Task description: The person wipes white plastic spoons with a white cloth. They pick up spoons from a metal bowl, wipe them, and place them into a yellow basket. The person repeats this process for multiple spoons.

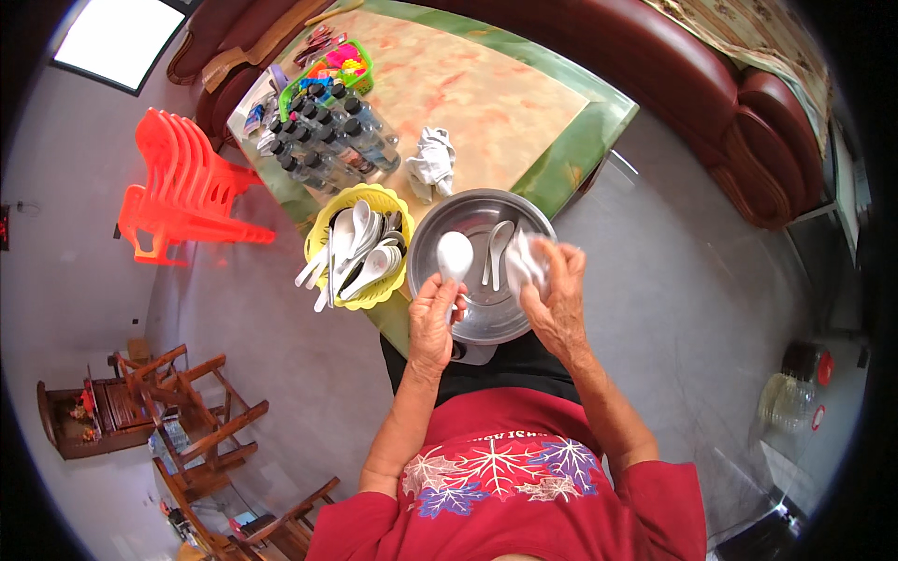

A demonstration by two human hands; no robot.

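Observation:
My left hand (436,320) grips a white soup spoon (456,254) by its handle, the bowl end pointing away from me over a steel basin (424,220). In my right hand (559,304) is a white cloth (527,265), blurred by motion, apart from the spoon. Inside the basin lie a white spoon (500,238) and a second slim piece beside it. Left of the basin stands a yellow scalloped basket (402,208) heaped with white spoons (360,245). A crumpled white cloth (432,161) rests on the table behind the basin.
Several clear bottles with black caps (337,140) stand on the marbled table (486,84), beside a green basket (366,84) of colourful items. Stacked red plastic chairs (178,192) are at the left, wooden chairs (192,411) at lower left. A dark red sofa (655,56) runs along the back.

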